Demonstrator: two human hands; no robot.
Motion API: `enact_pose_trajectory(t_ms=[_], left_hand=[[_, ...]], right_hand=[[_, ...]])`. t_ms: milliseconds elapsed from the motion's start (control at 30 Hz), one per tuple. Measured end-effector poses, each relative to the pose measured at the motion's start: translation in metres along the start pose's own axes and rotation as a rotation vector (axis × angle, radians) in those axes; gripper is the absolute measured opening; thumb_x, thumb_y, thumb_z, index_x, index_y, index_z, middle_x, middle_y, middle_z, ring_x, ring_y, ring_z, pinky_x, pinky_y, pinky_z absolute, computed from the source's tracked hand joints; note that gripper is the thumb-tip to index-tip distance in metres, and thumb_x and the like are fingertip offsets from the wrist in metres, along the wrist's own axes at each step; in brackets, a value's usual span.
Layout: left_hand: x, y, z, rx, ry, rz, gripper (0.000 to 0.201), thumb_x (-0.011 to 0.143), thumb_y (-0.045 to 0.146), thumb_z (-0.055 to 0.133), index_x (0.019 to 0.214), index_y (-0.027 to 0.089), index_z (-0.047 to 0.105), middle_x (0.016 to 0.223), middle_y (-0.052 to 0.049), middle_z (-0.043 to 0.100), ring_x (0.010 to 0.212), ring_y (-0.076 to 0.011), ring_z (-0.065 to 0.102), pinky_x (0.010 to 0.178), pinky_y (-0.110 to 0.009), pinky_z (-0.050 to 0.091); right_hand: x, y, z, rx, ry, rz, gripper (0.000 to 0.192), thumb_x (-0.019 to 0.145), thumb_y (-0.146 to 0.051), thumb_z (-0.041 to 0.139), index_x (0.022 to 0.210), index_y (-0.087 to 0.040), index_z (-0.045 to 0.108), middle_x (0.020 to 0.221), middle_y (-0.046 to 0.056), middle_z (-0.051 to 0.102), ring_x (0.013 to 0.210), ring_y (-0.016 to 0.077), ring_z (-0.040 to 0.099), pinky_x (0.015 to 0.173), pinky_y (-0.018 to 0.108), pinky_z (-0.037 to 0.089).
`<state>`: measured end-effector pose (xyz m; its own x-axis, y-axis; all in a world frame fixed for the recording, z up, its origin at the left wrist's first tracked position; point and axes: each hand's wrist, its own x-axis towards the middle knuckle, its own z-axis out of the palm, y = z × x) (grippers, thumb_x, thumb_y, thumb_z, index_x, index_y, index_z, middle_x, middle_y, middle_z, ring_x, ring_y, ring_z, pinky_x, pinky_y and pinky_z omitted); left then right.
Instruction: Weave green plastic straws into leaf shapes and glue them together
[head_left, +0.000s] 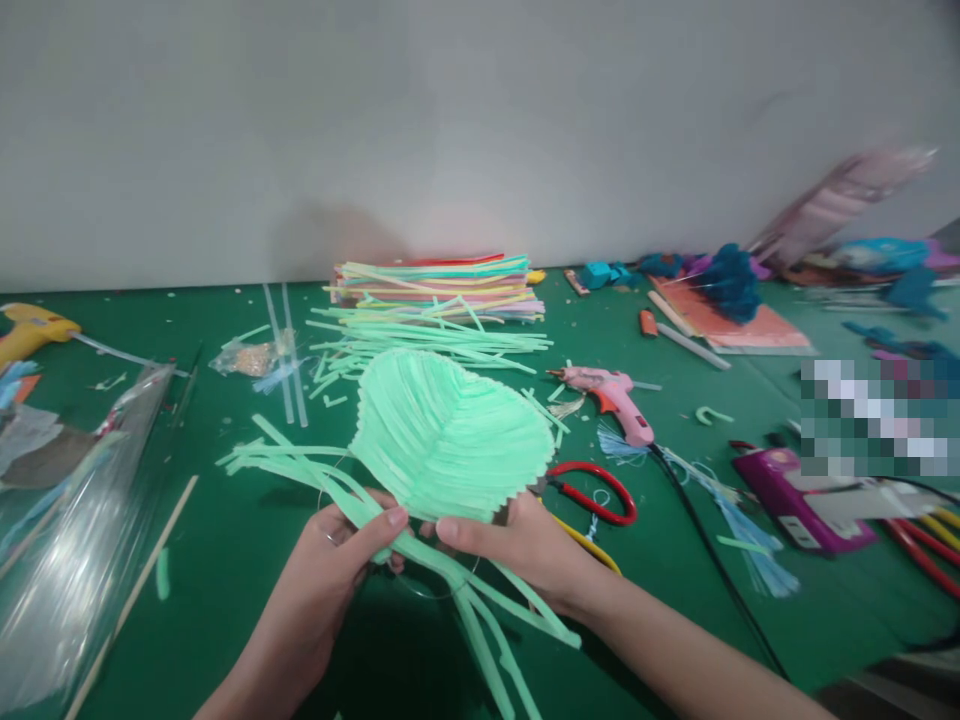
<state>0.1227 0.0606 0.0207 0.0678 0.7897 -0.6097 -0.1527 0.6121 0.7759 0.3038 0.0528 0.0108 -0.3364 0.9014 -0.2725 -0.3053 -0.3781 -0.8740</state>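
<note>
A light green leaf (450, 435) made of straws is held above the green table (225, 560) by both hands. The left hand (330, 570) is closed on the base of the leaf, where the loose straw ends (487, 620) come together, with its thumb pressed on top. The right hand (517, 540) is closed on the lower edge of the leaf, its thumb lying flat on the straws just beside the left thumb. The leaf is tilted, with its tip pointed away toward the wall.

Behind the leaf, a heap of loose green straws (420, 335) is spread on the table, and a stack of coloured straws (442, 280) is placed near the wall. A pink glue gun (611, 395) is seen to the right, and red scissors (592, 490) are lying just beside the right hand. A clear plastic bag (75, 520) is seen at the left.
</note>
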Motion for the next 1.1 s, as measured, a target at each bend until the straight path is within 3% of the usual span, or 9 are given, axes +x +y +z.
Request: enact_pose_trajectory(t_ms=[100, 200, 433, 667, 800, 1100], left_hand=[[0.003, -0.002, -0.004, -0.125, -0.030, -0.040, 0.030, 0.066, 0.036, 0.083, 0.081, 0.014, 0.069, 0.074, -0.005, 0.071, 0.067, -0.0159, 0.064, 0.061, -0.024, 0.051], [0.005, -0.004, -0.009, -0.213, 0.012, -0.054, 0.026, 0.066, 0.032, 0.083, 0.079, 0.014, 0.068, 0.070, -0.002, 0.068, 0.064, -0.0137, 0.062, 0.060, -0.023, 0.051], [0.005, -0.001, -0.009, -0.269, 0.060, -0.008, 0.030, 0.058, 0.028, 0.087, 0.073, 0.015, 0.065, 0.064, 0.003, 0.061, 0.056, -0.0093, 0.055, 0.054, -0.020, 0.049], [0.005, -0.001, -0.010, -0.260, 0.090, 0.006, 0.031, 0.058, 0.029, 0.088, 0.075, 0.015, 0.067, 0.067, 0.003, 0.063, 0.057, -0.0089, 0.056, 0.054, -0.019, 0.049], [0.005, -0.001, -0.010, -0.271, 0.089, 0.027, 0.029, 0.059, 0.028, 0.087, 0.074, 0.015, 0.067, 0.069, 0.003, 0.065, 0.057, -0.0088, 0.057, 0.054, -0.019, 0.050], [0.004, -0.001, -0.010, -0.235, 0.117, 0.014, 0.031, 0.058, 0.029, 0.088, 0.078, 0.016, 0.067, 0.067, 0.004, 0.064, 0.056, -0.0083, 0.056, 0.054, -0.019, 0.049]], right_hand=[[-0.001, 0.001, -0.004, 0.187, -0.078, 0.002, 0.035, 0.085, -0.044, 0.065, 0.104, -0.015, 0.072, 0.104, 0.011, 0.074, 0.092, 0.0238, 0.069, 0.088, 0.040, 0.052], [-0.003, -0.003, -0.007, 0.367, -0.173, 0.036, 0.032, 0.083, -0.038, 0.065, 0.102, -0.014, 0.072, 0.109, 0.013, 0.072, 0.103, 0.0264, 0.067, 0.095, 0.042, 0.048], [-0.004, 0.005, -0.010, 0.199, -0.179, 0.035, 0.040, 0.079, -0.040, 0.075, 0.111, -0.017, 0.069, 0.121, 0.015, 0.068, 0.117, 0.0266, 0.061, 0.106, 0.047, 0.038], [-0.001, 0.008, -0.007, 0.302, -0.185, 0.035, 0.047, 0.074, -0.045, 0.079, 0.111, -0.017, 0.069, 0.116, 0.014, 0.070, 0.118, 0.0271, 0.060, 0.110, 0.048, 0.033], [-0.004, 0.001, -0.004, 0.381, -0.122, 0.126, 0.031, 0.075, -0.038, 0.080, 0.098, -0.018, 0.070, 0.114, 0.012, 0.071, 0.118, 0.0264, 0.061, 0.112, 0.048, 0.030], [0.000, 0.009, 0.000, 0.334, -0.106, 0.031, 0.043, 0.073, -0.043, 0.080, 0.103, -0.015, 0.068, 0.113, 0.016, 0.071, 0.113, 0.0282, 0.064, 0.105, 0.047, 0.041]])
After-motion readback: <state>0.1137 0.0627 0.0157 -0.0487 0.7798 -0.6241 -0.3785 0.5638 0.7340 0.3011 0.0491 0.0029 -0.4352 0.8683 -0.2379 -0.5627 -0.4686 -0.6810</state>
